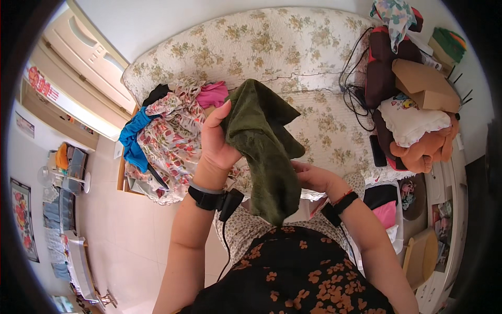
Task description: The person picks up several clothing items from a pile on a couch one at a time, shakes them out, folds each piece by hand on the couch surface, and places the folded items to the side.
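A dark green, velvety cloth [266,152] hangs in soft folds in front of me, above my lap. Its exact kind of garment does not show. My left hand [217,141] grips its upper left side, thumb up and the fingers hidden behind the fabric. Lower down, at the cloth's right edge, my right hand [314,179] is closed with its fingertips partly behind the material. Just beyond my left hand lies a heap of clothes, with a floral fabric [175,141], a blue garment [136,138] and a pink piece [212,95].
A sofa with a flowered cover [324,115] stretches across in front. At its right are black cables [355,99], a cardboard box [426,86], a frilled cushion [413,120] and a brown plush toy [426,152]. A white bin [398,227] with folded clothes stands by my right forearm.
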### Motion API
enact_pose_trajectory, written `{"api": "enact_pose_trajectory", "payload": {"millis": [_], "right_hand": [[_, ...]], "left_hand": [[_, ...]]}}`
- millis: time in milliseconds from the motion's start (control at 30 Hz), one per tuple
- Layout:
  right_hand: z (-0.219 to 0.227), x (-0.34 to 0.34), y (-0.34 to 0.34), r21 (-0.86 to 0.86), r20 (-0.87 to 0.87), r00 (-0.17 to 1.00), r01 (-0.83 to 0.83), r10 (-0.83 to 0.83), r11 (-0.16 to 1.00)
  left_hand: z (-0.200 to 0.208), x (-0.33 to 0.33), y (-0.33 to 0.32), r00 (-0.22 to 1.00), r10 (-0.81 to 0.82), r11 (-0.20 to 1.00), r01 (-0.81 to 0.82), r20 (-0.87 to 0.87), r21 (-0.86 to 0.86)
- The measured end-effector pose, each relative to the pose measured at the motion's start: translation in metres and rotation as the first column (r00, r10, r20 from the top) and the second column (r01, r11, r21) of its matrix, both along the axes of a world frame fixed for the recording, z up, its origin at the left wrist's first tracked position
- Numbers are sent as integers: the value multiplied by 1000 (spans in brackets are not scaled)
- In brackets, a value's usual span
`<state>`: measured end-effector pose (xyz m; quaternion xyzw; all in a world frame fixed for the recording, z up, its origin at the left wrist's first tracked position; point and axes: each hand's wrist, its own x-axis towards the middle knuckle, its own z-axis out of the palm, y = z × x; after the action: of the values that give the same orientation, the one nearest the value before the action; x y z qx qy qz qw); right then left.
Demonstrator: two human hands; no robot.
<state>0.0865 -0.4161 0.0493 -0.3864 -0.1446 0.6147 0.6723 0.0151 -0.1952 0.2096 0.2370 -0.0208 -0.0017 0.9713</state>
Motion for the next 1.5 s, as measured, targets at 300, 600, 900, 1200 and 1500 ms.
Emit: {"api": "enact_pose_trajectory", "payload": {"millis": [300, 600, 900, 1200, 1500], "right_hand": [[88, 55, -16, 222, 249, 785, 524, -568, 822], [112, 53, 8, 60, 760, 639, 111, -117, 992], [157, 34, 19, -52, 925, 378, 3, 46, 999], [176, 74, -41, -274, 903, 348, 10, 253, 962], [326, 99, -75, -100, 994, 67, 211, 88, 972]], "left_hand": [[-48, 15, 80, 937, 211, 977, -191, -280, 95], [-63, 5, 8, 950, 207, 671, 35, -233, 740], [-23, 17, -6, 938, -340, 183, 129, -60, 975], [41, 9, 22, 965, -255, -234, -5, -56, 972], [91, 19, 32, 978, -207, 32, 4, 3, 999]]}}
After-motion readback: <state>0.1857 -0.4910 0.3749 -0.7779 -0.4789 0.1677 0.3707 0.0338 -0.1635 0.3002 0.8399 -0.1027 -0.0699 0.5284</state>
